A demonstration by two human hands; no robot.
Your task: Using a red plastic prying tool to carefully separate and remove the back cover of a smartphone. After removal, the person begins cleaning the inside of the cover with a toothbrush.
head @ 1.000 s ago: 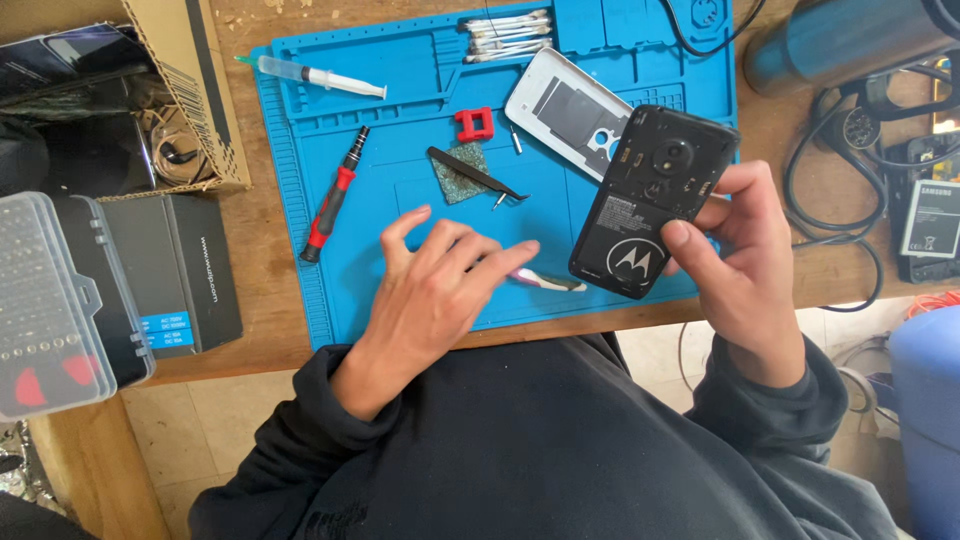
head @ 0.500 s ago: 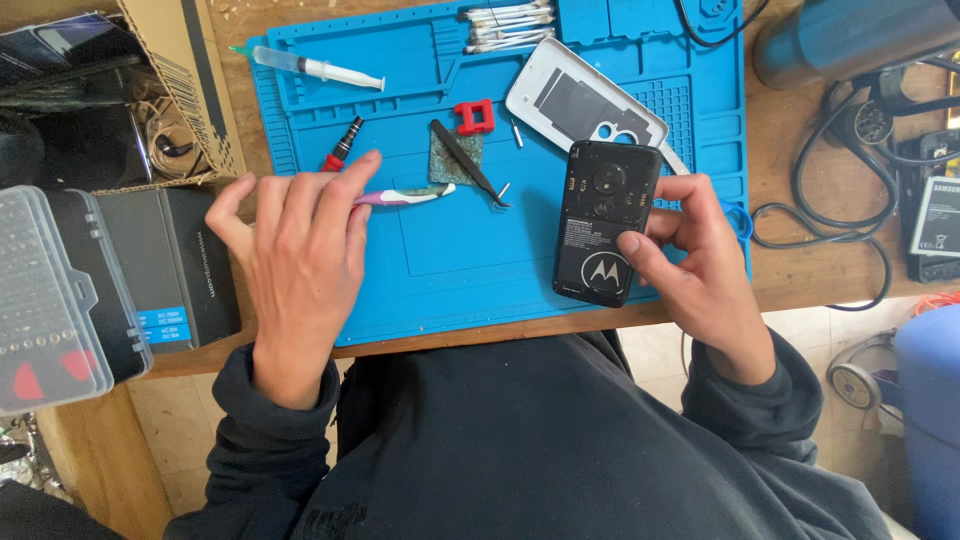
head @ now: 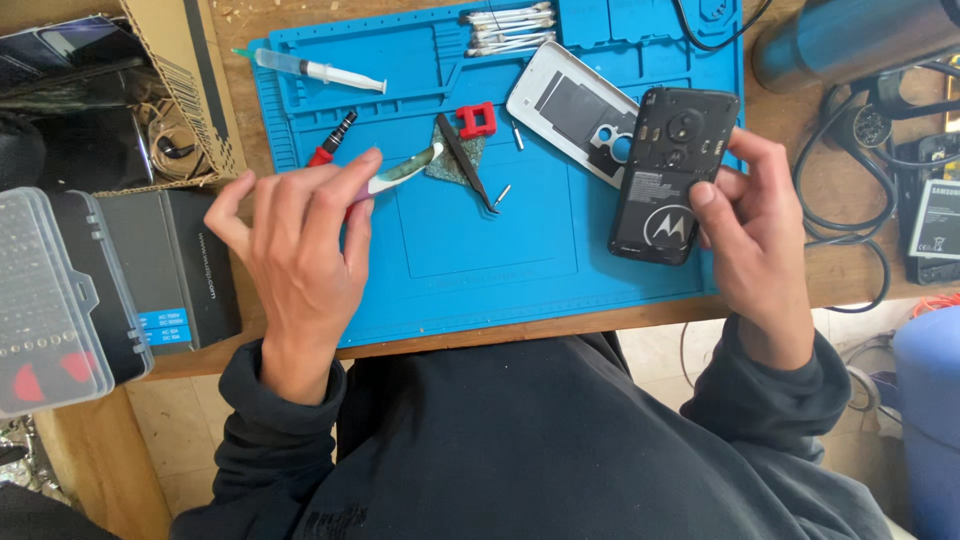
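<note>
Black phone [head: 668, 180] back-up, tilted; pale pry tool [head: 400, 172] over blue mat.

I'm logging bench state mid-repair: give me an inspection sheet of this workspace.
Surface: blue repair mat on a wooden bench.
Job's things: black phone, back cover off, inner side up; white back cover lying on the mat beside it; pale flat pry tool.
Clutter: syringe, cotton swabs, red screwdriver, black tweezers, red block, loose screws.
Grippers: left hand holds the pry tool; right hand holds the phone.
Cables: black cords coiled at the right.
Surroundings: bit case, black box, cardboard box, metal flask.
</note>
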